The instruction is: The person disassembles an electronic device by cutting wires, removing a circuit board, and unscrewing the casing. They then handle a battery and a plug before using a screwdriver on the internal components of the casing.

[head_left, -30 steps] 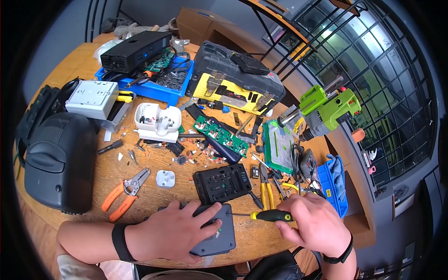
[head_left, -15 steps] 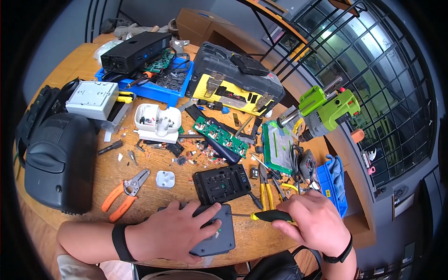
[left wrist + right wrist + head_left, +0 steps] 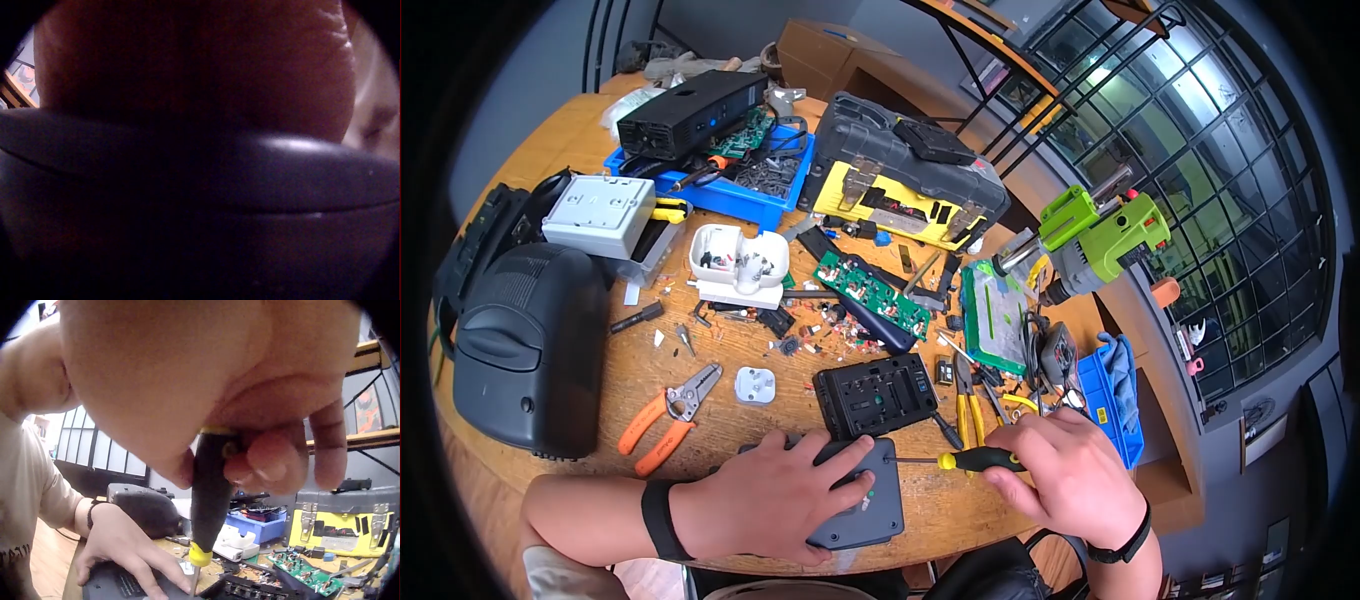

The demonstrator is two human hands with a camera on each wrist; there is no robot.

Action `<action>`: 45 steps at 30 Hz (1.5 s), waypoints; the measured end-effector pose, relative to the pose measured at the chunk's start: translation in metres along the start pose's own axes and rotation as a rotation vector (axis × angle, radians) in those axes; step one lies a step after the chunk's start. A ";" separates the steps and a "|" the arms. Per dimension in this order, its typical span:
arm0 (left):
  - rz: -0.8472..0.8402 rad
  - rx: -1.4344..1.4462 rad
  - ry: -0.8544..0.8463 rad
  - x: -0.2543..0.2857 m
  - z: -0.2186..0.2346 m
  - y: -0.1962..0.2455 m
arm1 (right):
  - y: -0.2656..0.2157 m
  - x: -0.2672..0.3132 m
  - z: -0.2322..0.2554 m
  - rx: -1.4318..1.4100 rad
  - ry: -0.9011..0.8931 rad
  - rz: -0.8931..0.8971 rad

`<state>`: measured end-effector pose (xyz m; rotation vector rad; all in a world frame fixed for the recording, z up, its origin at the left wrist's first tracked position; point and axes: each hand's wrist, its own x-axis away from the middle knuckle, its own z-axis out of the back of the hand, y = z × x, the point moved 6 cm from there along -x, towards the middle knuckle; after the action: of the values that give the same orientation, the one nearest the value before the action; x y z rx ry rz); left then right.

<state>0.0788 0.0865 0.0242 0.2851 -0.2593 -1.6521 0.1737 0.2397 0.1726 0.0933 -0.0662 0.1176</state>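
In the head view the left hand (image 3: 775, 497) lies spread on a dark grey flat casing (image 3: 884, 506) at the table's front edge, fingers apart. The right hand (image 3: 1072, 474) pinches the black and yellow handle of a screwdriver (image 3: 980, 459). Its thin shaft runs left to a corner of the casing, where the tip meets a small hole. In the right wrist view thumb and fingers hold the screwdriver handle (image 3: 211, 494), and the left hand (image 3: 122, 547) rests on the casing. A dark rounded surface and skin fill the left wrist view.
Just behind the casing lies a black open housing (image 3: 875, 393). Orange-handled pliers (image 3: 668, 418) and a white plug piece (image 3: 755, 385) lie left, yellow-handled pliers (image 3: 971, 405) right. Farther back are a green circuit board (image 3: 873, 291), a toolbox (image 3: 900, 170), blue trays (image 3: 769, 210) and a green drill (image 3: 1110, 240).
The right hand has shifted and turned slightly around the screwdriver handle, with its fingers changing position. The left hand and casing look unmoved.
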 end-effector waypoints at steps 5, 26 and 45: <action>-0.002 0.014 -0.005 0.000 -0.001 0.000 | 0.002 0.002 0.000 -0.047 0.069 -0.035; -0.006 0.006 0.021 0.002 0.000 0.000 | 0.000 0.002 0.000 -0.148 0.086 -0.061; 0.002 0.017 0.021 0.001 0.001 0.001 | 0.010 0.009 0.000 0.009 -0.018 -0.105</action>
<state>0.0792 0.0851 0.0255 0.3154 -0.2579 -1.6447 0.1815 0.2502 0.1739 0.1063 -0.0783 0.0123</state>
